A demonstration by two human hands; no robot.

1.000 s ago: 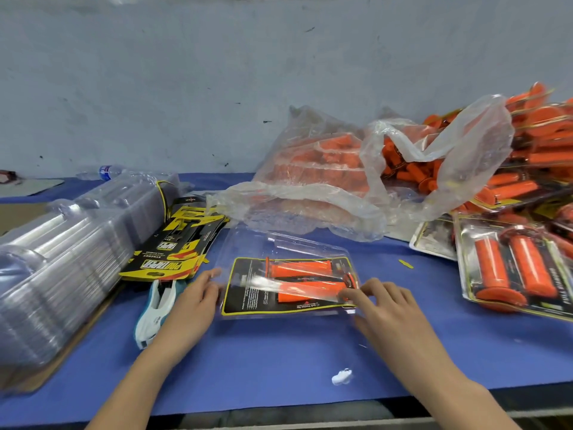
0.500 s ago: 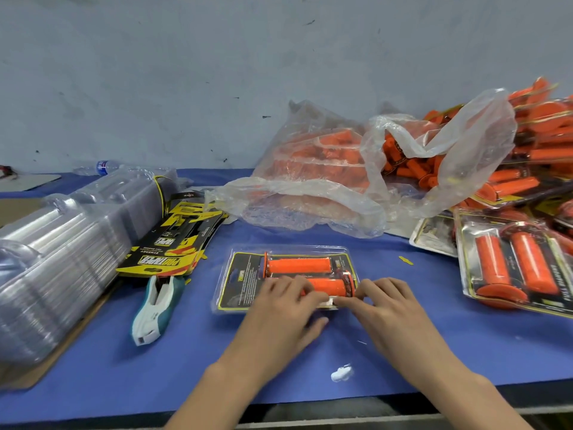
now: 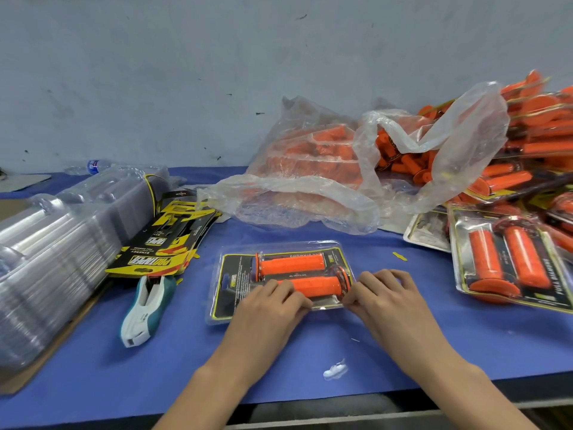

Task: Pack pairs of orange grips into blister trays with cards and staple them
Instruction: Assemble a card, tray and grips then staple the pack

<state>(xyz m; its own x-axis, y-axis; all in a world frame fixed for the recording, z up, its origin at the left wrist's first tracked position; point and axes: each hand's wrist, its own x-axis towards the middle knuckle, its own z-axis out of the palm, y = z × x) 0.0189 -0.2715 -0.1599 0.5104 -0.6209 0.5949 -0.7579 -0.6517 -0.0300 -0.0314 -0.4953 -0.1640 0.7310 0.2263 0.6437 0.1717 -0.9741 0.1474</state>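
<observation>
Well, the bent fingers (image 3: 288, 294) of the left hand (image 3: 269, 308) curl down onto the near edge of the blister tray (image 3: 211, 301), their tips pinching the clear plastic just below the nearer grip. Almost touching them, the fingers (image 3: 372, 283) of the right hand (image 3: 387, 297) curl the same way and pinch the tray's near right corner. That makes two hands, both closed on the one tray.

The tray lies flat on the blue table (image 3: 124, 373), about the middle and towards the front edge. Inside it sits one black-and-yellow card (image 3: 237, 276), and over that two orange grips lie side by side, running left to right. The far grip (image 3: 291, 263) is in full view, and the near grip (image 3: 313, 285) is partly covered by the left fingers.

Left of the tray, apart from it, lies one white-and-teal stapler (image 3: 145, 308). Beyond that is one fanned stack of cards (image 3: 167, 243), then one long stack of empty trays (image 3: 46, 259), nested too tightly to count. One water bottle (image 3: 93, 166) lies by the wall.

Behind the tray, two crumpled clear bags (image 3: 310, 181) hold loose grips past counting. To the right is a heap of finished packs. The nearest pack (image 3: 502, 262) shows two grips. One white scrap (image 3: 335, 370) lies between the forearms, and one yellow scrap (image 3: 400, 256) lies right of the tray.
</observation>
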